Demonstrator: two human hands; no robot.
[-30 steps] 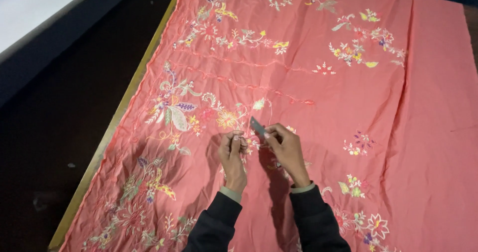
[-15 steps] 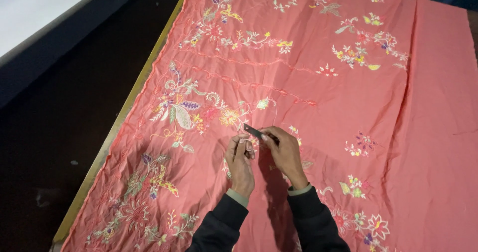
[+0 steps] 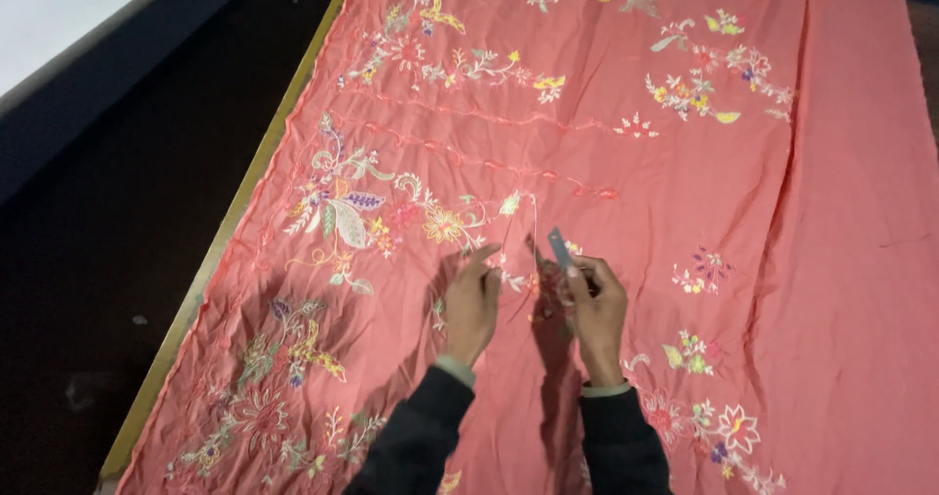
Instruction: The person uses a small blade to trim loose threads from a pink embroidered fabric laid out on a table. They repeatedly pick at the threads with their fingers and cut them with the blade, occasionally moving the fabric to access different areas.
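Observation:
A large coral-pink cloth (image 3: 685, 202) with colourful embroidered flowers lies spread flat in front of me. My left hand (image 3: 471, 304) rests on the cloth near an embroidered flower, and its fingertips pinch a thin thread or a bit of fabric. My right hand (image 3: 594, 309) holds a small metal thread snipper (image 3: 559, 248) with its blades pointing up and away from me. The two hands are about a hand's width apart, and both arms wear dark sleeves.
The cloth's yellowish left border (image 3: 230, 231) runs along the table edge. Left of it is a dark floor (image 3: 108, 290), and a pale surface with a dark blue side (image 3: 78, 74) stands at the far left. The pink cloth reaches the right of the view.
My hands have moved slightly apart. The snipper has tilted more upright. The view has shifted a little.

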